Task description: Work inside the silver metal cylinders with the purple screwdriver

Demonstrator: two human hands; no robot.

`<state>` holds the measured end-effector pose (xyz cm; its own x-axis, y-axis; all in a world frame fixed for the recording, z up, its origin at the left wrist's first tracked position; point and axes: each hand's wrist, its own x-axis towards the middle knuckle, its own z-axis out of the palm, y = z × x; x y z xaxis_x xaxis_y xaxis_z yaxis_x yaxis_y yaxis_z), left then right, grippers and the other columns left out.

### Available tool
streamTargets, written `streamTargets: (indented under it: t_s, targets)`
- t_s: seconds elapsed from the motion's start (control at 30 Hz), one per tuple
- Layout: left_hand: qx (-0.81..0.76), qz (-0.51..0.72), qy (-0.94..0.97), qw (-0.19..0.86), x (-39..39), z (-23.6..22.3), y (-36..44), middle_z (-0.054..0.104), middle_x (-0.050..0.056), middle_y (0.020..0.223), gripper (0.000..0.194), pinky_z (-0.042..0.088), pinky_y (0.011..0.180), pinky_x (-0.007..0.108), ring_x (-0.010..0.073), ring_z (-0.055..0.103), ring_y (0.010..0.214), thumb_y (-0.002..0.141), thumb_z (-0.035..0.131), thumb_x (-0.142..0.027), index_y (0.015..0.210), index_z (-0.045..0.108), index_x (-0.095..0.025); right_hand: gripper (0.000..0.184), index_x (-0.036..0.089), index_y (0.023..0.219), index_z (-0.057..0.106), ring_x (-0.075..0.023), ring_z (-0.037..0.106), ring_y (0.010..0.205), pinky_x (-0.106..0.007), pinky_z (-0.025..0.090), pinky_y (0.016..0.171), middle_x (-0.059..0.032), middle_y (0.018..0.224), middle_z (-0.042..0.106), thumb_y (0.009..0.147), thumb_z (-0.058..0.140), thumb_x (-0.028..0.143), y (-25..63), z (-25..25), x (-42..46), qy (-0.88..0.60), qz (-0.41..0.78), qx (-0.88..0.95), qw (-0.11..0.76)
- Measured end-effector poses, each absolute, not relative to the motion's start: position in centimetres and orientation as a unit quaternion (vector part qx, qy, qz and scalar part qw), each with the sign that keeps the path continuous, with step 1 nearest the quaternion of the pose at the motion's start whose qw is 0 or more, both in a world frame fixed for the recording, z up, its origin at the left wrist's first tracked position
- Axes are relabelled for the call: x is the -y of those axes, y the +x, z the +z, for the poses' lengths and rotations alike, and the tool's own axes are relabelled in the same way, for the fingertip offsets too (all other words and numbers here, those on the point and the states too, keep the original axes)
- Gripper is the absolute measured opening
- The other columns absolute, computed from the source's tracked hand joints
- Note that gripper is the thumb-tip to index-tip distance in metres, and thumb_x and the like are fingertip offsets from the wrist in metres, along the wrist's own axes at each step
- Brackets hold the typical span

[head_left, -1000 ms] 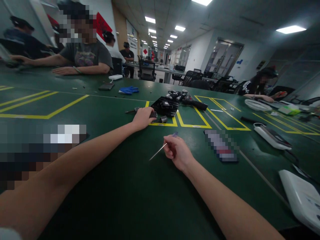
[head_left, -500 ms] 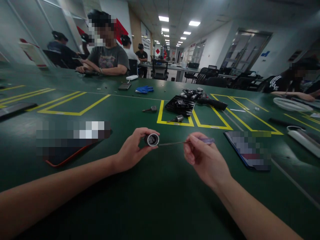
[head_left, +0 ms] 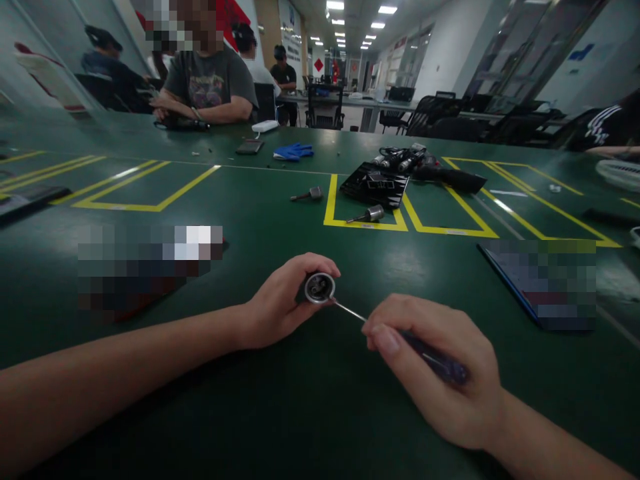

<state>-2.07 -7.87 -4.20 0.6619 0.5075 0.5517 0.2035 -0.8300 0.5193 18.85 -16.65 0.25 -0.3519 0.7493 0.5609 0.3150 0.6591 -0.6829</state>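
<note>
My left hand (head_left: 287, 300) grips the round metal-rimmed part (head_left: 320, 287), open end facing me, above the green table (head_left: 240, 413). My right hand (head_left: 440, 367) grips the screwdriver (head_left: 435, 357), its tip at the part's lower rim. Two metal fittings (head_left: 373, 214) lie beyond.

Your view dim, ceiling lights (head_left: 335, 5) bright near twelve o'clock. Tabletop (head_left: 280, 413) dark at six, sheen toward three. Edges stretched; pixelated patches at nine, eleven, three.
</note>
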Motion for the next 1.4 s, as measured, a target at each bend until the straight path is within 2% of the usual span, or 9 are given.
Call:
streamTargets:
  t_s: [0.1,0.23,0.37,0.53,0.67,0.87,0.97,1.13,1.4]
  targets:
    - [-0.190,0.360,0.885,0.227,7.8,-4.8,-2.1,0.055,0.007,0.107,0.041,0.047,0.087,0.035,0.0189,0.055,0.101,0.079,0.061,-0.010,0.112,0.038,-0.020,0.010,0.015,0.081,0.056,-0.0134,0.057,0.060,-0.027,0.046,0.055,-0.0047,0.068,0.062,0.083,0.049,0.009,18.4,0.0,16.6,-0.322,0.203,0.822,0.424]
    - [-0.178,0.360,0.888,0.224,8.1,-5.1,-1.9,0.054,0.002,0.092,0.034,0.047,0.084,0.036,0.0165,0.057,0.088,0.080,0.059,-0.010,0.105,0.038,-0.020,0.012,0.015,0.083,0.056,-0.0141,0.057,0.058,-0.027,0.046,0.052,-0.0059,0.067,0.063,0.082,0.047,0.007,17.8,0.0,16.8,-0.314,0.176,0.844,0.398]
    - [-0.200,0.342,0.894,0.208,8.4,-4.8,-1.9,0.053,0.002,0.088,0.029,0.049,0.079,0.034,0.0160,0.056,0.084,0.081,0.058,-0.013,0.103,0.040,-0.019,0.014,0.018,0.083,0.056,-0.0146,0.059,0.059,-0.027,0.047,0.053,-0.0042,0.066,0.063,0.083,0.046,0.008,17.5,0.0,16.8,-0.329,0.205,0.823,0.414]
    - [-0.202,0.349,0.899,0.172,8.8,-4.3,-1.9,0.054,0.000,0.079,0.018,0.049,0.073,0.030,0.0138,0.055,0.075,0.080,0.063,-0.018,0.089,0.047,-0.017,0.017,0.019,0.073,0.056,-0.0114,0.055,0.054,-0.025,0.044,0.050,-0.0014,0.063,0.059,0.086,0.046,0.012,17.5,-0.9,16.5,-0.363,0.320,0.751,0.449]
    - [-0.208,0.368,0.889,0.176,8.8,-4.2,-2.1,0.053,-0.002,0.069,0.017,0.049,0.069,0.028,0.0116,0.054,0.066,0.077,0.065,-0.017,0.076,0.048,-0.016,0.017,0.021,0.074,0.062,-0.0114,0.054,0.053,-0.024,0.044,0.047,-0.0021,0.068,0.061,0.086,0.050,0.020,17.1,-2.0,16.2,-0.379,0.459,0.652,0.469]
    - [-0.205,0.374,0.884,0.190,8.6,-4.2,-2.6,0.055,0.000,0.067,0.011,0.049,0.066,0.028,0.0120,0.055,0.064,0.078,0.060,-0.015,0.073,0.050,-0.016,0.010,0.023,0.079,0.067,-0.0127,0.057,0.057,-0.023,0.047,0.048,-0.0038,0.070,0.064,0.083,0.058,0.026,16.5,-3.0,15.7,-0.349,0.612,0.521,0.482]
    - [-0.208,0.379,0.885,0.172,8.5,-4.3,-2.7,0.055,-0.001,0.064,0.011,0.049,0.067,0.028,0.0123,0.055,0.064,0.078,0.059,-0.014,0.072,0.050,-0.016,0.011,0.024,0.082,0.066,-0.0132,0.057,0.056,-0.024,0.047,0.048,-0.0039,0.071,0.064,0.084,0.055,0.024,16.6,-2.9,15.7,-0.355,0.568,0.568,0.478]
    - [-0.205,0.381,0.887,0.164,8.4,-4.5,-2.8,0.055,-0.001,0.065,0.013,0.050,0.067,0.028,0.0117,0.055,0.063,0.078,0.060,-0.014,0.073,0.049,-0.017,0.017,0.022,0.084,0.062,-0.0140,0.059,0.057,-0.026,0.047,0.050,-0.0025,0.064,0.061,0.082,0.050,0.011,16.8,-2.0,16.4,-0.353,0.355,0.739,0.451]
    - [-0.212,0.381,0.887,0.152,8.5,-4.6,-2.7,0.056,-0.001,0.064,0.012,0.050,0.066,0.027,0.0122,0.056,0.064,0.078,0.061,-0.016,0.073,0.050,-0.017,0.021,0.022,0.091,0.060,-0.0149,0.063,0.062,-0.025,0.051,0.054,-0.0034,0.070,0.066,0.080,0.051,0.007,16.4,-1.9,16.2,-0.321,0.315,0.782,0.433]
